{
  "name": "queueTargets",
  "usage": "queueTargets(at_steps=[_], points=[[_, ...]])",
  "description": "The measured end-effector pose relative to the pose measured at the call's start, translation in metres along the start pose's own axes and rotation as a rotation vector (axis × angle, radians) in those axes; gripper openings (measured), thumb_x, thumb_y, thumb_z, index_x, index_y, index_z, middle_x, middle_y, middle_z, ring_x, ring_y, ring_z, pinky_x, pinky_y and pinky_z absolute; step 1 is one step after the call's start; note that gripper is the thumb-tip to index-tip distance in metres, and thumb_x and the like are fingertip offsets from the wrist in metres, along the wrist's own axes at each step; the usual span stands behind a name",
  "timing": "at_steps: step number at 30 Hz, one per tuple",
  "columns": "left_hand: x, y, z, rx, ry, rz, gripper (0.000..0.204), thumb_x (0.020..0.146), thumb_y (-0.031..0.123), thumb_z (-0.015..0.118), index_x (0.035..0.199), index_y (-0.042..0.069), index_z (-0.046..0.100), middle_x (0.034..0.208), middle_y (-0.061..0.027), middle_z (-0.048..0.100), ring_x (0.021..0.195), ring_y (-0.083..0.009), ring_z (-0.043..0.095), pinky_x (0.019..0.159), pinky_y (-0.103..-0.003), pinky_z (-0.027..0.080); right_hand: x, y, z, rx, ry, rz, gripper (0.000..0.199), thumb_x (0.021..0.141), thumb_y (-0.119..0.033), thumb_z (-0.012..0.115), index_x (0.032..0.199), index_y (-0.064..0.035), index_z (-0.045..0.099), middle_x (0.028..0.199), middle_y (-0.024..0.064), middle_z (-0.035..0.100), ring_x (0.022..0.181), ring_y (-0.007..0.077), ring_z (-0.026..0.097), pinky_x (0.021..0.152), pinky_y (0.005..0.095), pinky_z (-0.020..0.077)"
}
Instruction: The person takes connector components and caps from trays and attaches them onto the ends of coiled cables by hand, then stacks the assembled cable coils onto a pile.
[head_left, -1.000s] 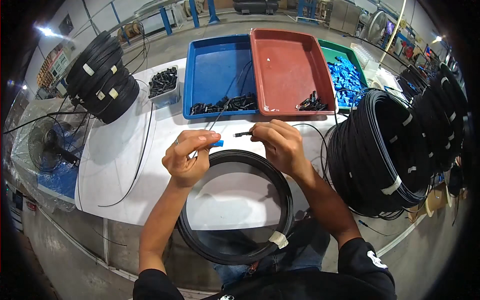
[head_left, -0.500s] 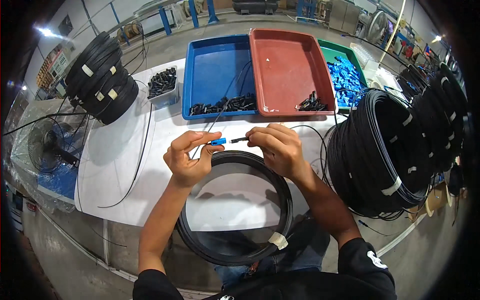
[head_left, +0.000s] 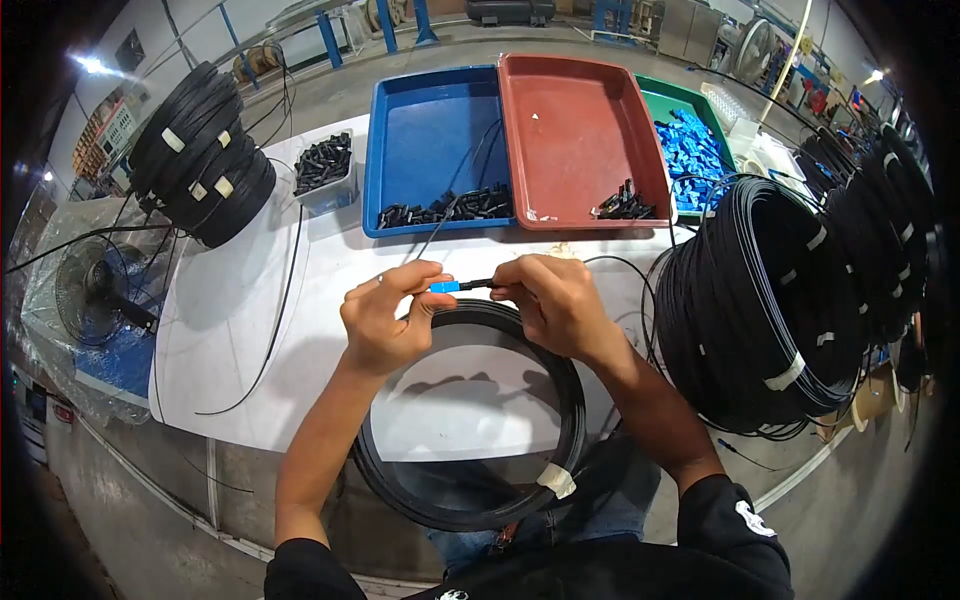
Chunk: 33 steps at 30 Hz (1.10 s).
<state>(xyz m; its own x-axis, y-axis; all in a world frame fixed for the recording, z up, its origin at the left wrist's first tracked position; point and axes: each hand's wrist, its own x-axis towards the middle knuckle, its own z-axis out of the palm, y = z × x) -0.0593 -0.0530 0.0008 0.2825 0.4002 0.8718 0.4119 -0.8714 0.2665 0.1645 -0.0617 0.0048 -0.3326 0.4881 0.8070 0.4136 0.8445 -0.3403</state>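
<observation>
Between the thumb and fingers of my left hand (head_left: 388,312) is a small blue connector housing (head_left: 444,287). My right hand (head_left: 556,300) pinches a black cable connector (head_left: 476,284), whose tip meets the right end of the blue housing. The two parts lie in one line; how deep the tip sits inside cannot be seen. Below both hands a coil of black cable (head_left: 572,400) rests partly on the white table and partly over my lap, with a piece of pale tape (head_left: 557,481) round it.
Behind my hands stand a blue tray (head_left: 440,233) and a red tray (head_left: 590,224) with black parts, and a green tray (head_left: 655,92) of blue pieces. A clear tub (head_left: 335,198) holds black parts. Cable coils stand at left (head_left: 205,150) and right (head_left: 715,300).
The gap between the blue housing and the black connector has closed; they now touch end to end. My left hand has shifted slightly right, and both parts sit marginally lower.
</observation>
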Motion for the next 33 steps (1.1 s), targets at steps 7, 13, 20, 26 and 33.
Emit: queueTargets(at_steps=[7, 13, 20, 26, 33], points=[[0.005, 0.003, -0.004, 0.062, -0.091, 0.036, 0.02, 0.079, -0.006, 0.075, 0.095, 0.001, 0.066, 0.081, -0.013, 0.074, 0.07, -0.0209, 0.073, 0.061, -0.029, 0.057, 0.004, -0.007, -0.011, 0.185, -0.107, 0.224, 0.019, 0.075, 0.007, 0.068, 0.087, -0.0008, 0.056, 0.076, 0.0139, 0.069, 0.069, 0.0301, 0.069, 0.059, 0.035, 0.0504], [0.011, 0.001, 0.0, 0.049, -0.038, 0.223, 0.034, 0.061, -0.018, 0.067, 0.088, 0.001, 0.069, 0.079, -0.0119, 0.073, 0.069, -0.0234, 0.072, 0.06, -0.029, 0.056, 0.013, -0.015, -0.027, 0.311, -0.309, 0.515, 0.016, 0.081, 0.006, 0.073, 0.089, 0.0034, 0.059, 0.077, 0.0121, 0.071, 0.077, 0.0112, 0.068, 0.069, 0.0276, 0.0517], [0.006, -0.002, 0.001, -0.005, -0.067, 0.258, 0.023, 0.06, -0.013, 0.07, 0.077, 0.001, 0.065, 0.078, -0.0105, 0.073, 0.071, -0.0241, 0.073, 0.06, -0.03, 0.057, 0.008, -0.002, -0.032, 0.649, -0.43, 0.709, 0.013, 0.084, 0.009, 0.071, 0.088, 0.0039, 0.059, 0.087, 0.0087, 0.071, 0.088, 0.0109, 0.067, 0.078, 0.0257, 0.0533], [0.002, 0.003, 0.004, -0.019, -0.089, 0.164, 0.022, 0.06, -0.011, 0.071, 0.075, 0.004, 0.066, 0.075, -0.009, 0.073, 0.068, -0.0226, 0.073, 0.059, -0.029, 0.058, 0.001, -0.006, -0.026, 0.545, -0.342, 0.579, 0.015, 0.081, 0.009, 0.071, 0.088, 0.0045, 0.059, 0.082, 0.0117, 0.071, 0.083, 0.015, 0.07, 0.072, 0.0282, 0.0534], [0.006, 0.015, 0.004, -0.061, -0.232, -0.149, 0.013, 0.069, 0.004, 0.073, 0.073, 0.005, 0.061, 0.07, -0.0073, 0.068, 0.062, -0.0256, 0.069, 0.055, -0.032, 0.053, 0.007, -0.013, -0.022, 0.29, -0.331, 0.379, 0.02, 0.079, 0.006, 0.071, 0.09, 0.0013, 0.055, 0.078, 0.0139, 0.07, 0.079, 0.0293, 0.073, 0.066, 0.0361, 0.0529]])
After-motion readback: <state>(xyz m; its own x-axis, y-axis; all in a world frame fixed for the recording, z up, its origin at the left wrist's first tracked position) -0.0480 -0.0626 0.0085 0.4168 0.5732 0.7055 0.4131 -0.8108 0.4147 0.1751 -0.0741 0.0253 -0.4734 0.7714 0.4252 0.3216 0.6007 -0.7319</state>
